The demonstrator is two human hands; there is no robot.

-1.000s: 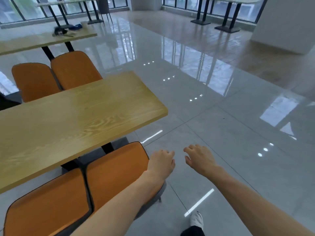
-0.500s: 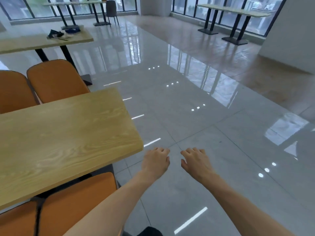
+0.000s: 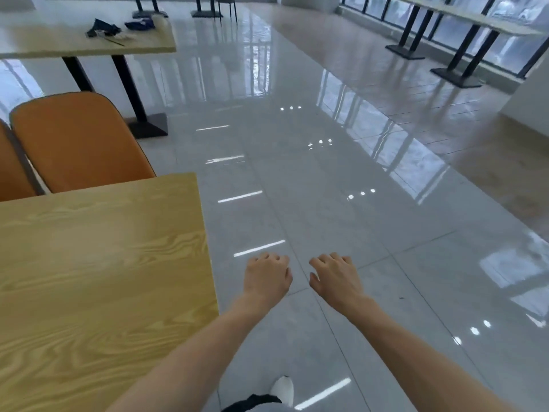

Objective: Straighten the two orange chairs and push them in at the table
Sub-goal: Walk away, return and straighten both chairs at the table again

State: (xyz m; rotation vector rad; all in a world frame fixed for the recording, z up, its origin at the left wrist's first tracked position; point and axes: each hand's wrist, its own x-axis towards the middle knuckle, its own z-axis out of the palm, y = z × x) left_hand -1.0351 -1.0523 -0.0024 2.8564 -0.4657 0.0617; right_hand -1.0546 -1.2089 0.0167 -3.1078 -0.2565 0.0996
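Observation:
A light wooden table (image 3: 101,263) fills the lower left. Behind its far edge stand two orange chairs side by side: the right one (image 3: 80,144) shows most of its back, the left one (image 3: 12,171) is cut off by the frame's edge. The two orange chairs on the near side are out of view. My left hand (image 3: 267,278) and my right hand (image 3: 334,278) hover over the floor to the right of the table's end, palms down, fingers loosely curled, holding nothing and touching nothing.
A second wooden table (image 3: 89,43) with dark items (image 3: 102,28) on it stands at the back left on black legs. Glossy grey floor tiles (image 3: 326,203) stretch ahead. More tables (image 3: 463,16) line the windows at the right. My white shoe (image 3: 283,389) shows below.
My left hand has come off the near orange chair. The view has swung right and forward, so the near chairs have left the frame. Both hands now hang beside the table's end.

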